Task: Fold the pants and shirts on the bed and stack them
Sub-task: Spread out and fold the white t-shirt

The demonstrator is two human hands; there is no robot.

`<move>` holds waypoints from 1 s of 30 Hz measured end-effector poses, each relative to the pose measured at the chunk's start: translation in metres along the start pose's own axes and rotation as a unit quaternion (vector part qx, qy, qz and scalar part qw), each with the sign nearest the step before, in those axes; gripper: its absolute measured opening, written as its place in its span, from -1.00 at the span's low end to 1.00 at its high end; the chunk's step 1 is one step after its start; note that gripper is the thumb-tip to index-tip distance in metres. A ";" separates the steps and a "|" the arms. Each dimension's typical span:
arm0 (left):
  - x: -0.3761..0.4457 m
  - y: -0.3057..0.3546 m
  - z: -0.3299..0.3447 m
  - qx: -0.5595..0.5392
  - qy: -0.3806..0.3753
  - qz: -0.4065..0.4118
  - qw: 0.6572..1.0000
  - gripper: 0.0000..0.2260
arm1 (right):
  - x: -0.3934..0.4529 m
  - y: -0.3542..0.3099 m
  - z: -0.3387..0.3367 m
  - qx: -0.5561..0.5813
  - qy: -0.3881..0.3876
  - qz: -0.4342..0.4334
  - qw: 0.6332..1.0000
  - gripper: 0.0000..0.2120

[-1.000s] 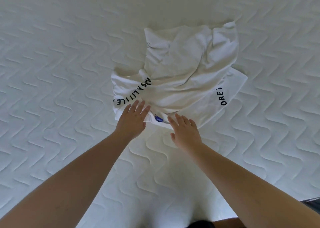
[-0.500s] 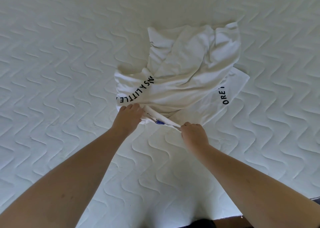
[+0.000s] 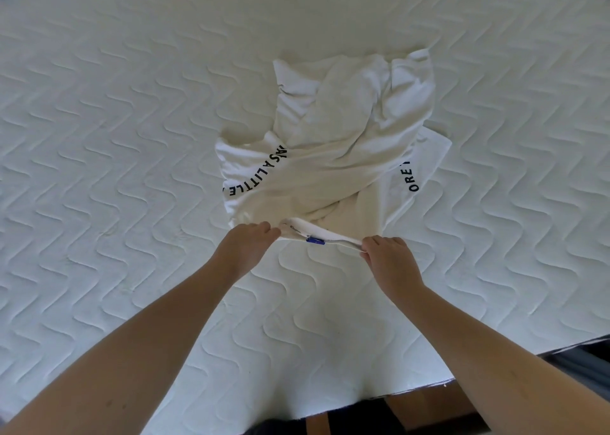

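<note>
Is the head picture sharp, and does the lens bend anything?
Head view: soft even light, no glare; white shirt casts a faint shadow on the mattress; the lettering reads sharply; wide-angle lens stretches the forearms near the bottom; left hand and right hand look slightly soft.

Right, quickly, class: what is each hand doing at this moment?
Left hand: closed, gripping the near edge of the white shirt.
Right hand: closed, pinching the same edge further along.
</note>
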State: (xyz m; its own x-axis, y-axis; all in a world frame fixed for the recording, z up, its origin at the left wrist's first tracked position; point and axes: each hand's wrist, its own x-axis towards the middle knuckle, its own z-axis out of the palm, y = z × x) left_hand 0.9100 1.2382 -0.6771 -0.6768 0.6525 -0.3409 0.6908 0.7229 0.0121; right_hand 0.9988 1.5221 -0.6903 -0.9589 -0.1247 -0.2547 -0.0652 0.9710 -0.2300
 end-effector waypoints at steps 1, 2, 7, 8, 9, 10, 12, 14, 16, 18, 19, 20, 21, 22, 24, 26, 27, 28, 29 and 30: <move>-0.004 0.000 -0.001 -0.014 0.023 0.003 1.000 -0.64 | -0.001 -0.001 -0.003 0.006 0.013 -0.001 1.000 -0.87; -0.008 0.000 -0.002 -0.035 0.043 0.001 0.998 -0.68 | -0.002 -0.002 -0.007 0.015 0.028 -0.001 1.000 -0.84; -0.038 -0.010 -0.002 -0.124 0.164 -0.041 0.978 -0.82 | -0.010 -0.001 -0.022 0.076 0.079 -0.008 0.994 -0.79; -0.046 -0.011 -0.002 -0.137 0.183 -0.050 0.972 -0.85 | -0.014 0.002 -0.025 0.083 0.088 -0.017 0.993 -0.78; -0.054 -0.012 -0.003 -0.148 0.201 -0.056 0.967 -0.87 | -0.018 0.004 -0.029 0.088 0.096 -0.029 0.991 -0.78; -0.062 -0.012 -0.007 -0.158 0.215 -0.065 0.962 -0.83 | -0.023 0.004 -0.034 0.090 0.105 -0.042 0.989 -0.78; -0.076 -0.009 -0.017 -0.165 0.241 -0.070 0.954 -0.69 | -0.032 0.002 -0.044 0.094 0.123 -0.065 0.986 -0.77; -0.090 -0.002 -0.029 -0.159 0.270 -0.068 0.947 -0.64 | -0.042 -0.003 -0.056 0.094 0.135 -0.079 0.983 -0.74; -0.104 0.006 -0.045 -0.154 0.308 -0.086 0.935 -0.56 | -0.051 -0.011 -0.071 0.093 0.141 -0.083 0.982 -0.68; -0.117 0.014 -0.064 -0.161 0.338 -0.107 0.921 -0.48 | -0.059 -0.017 -0.088 0.089 0.145 -0.083 0.982 -0.63; -0.124 0.018 -0.073 -0.166 0.352 -0.110 0.915 -0.48 | -0.063 -0.020 -0.097 0.087 0.152 -0.086 0.981 -0.66; -0.131 0.022 -0.083 -0.170 0.360 -0.112 0.910 -0.52 | -0.067 -0.023 -0.107 0.089 0.161 -0.088 0.979 -0.72; -0.137 0.024 -0.093 -0.176 0.365 -0.119 0.906 -0.60 | -0.071 -0.026 -0.118 0.101 0.168 -0.083 0.977 -0.79; -0.144 0.027 -0.103 -0.189 0.364 -0.136 0.902 -0.72 | -0.074 -0.029 -0.129 0.121 0.172 -0.072 0.975 -0.85; -0.158 0.032 -0.122 -0.224 0.356 -0.179 0.890 -0.87 | -0.081 -0.037 -0.151 0.158 0.181 -0.056 0.969 -0.89; -0.173 0.035 -0.137 -0.260 0.366 -0.204 0.870 -0.93 | -0.089 -0.047 -0.172 0.194 0.193 -0.046 0.961 -0.91; -0.181 0.036 -0.145 -0.282 0.378 -0.217 0.855 -0.95 | -0.093 -0.054 -0.183 0.221 0.196 -0.029 0.955 -0.92; -0.187 0.035 -0.153 -0.310 0.384 -0.238 0.837 -0.91 | -0.098 -0.062 -0.194 0.246 0.200 -0.013 0.948 -0.95; -0.193 0.031 -0.161 -0.343 0.384 -0.258 0.818 -0.86 | -0.101 -0.070 -0.205 0.265 0.206 -0.005 0.942 -0.96; -0.200 0.027 -0.170 -0.376 0.380 -0.272 0.800 -0.81 | -0.105 -0.079 -0.214 0.280 0.214 -0.003 0.936 -0.94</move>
State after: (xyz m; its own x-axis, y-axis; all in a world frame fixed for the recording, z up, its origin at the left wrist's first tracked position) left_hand 1.0208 1.1662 -0.4493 -0.9818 -0.0622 0.1794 0.0868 0.6933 0.7154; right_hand 1.0459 1.5021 -0.4440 -0.9897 0.0796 0.1192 -0.0302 0.6969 -0.7165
